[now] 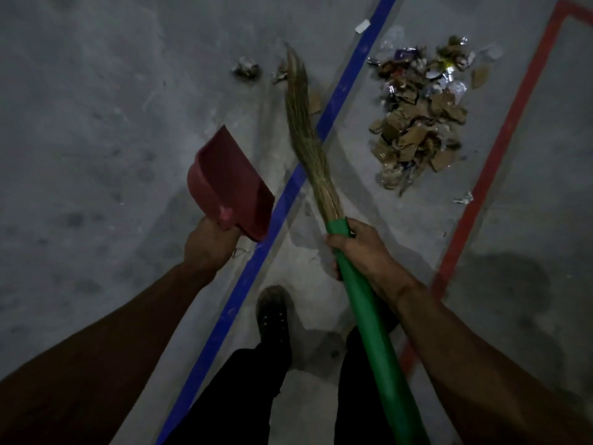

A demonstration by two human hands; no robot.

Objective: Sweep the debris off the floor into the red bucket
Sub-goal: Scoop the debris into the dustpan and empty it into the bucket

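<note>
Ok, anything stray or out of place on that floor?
Yes: two small debris clumps lie left of the blue line, apart from the main pile on the right; a white scrap lies by the line.

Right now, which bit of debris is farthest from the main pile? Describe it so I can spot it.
Find the blue floor line; the big pile lies on its right. On the line's left, beyond the broom tip, sits a small dark crumpled clump, farthest left of all the debris.

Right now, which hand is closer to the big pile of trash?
Right. The right hand, gripping the broom, sits below the big debris pile. The left hand, holding the dustpan, is farther off across the blue line.
</note>
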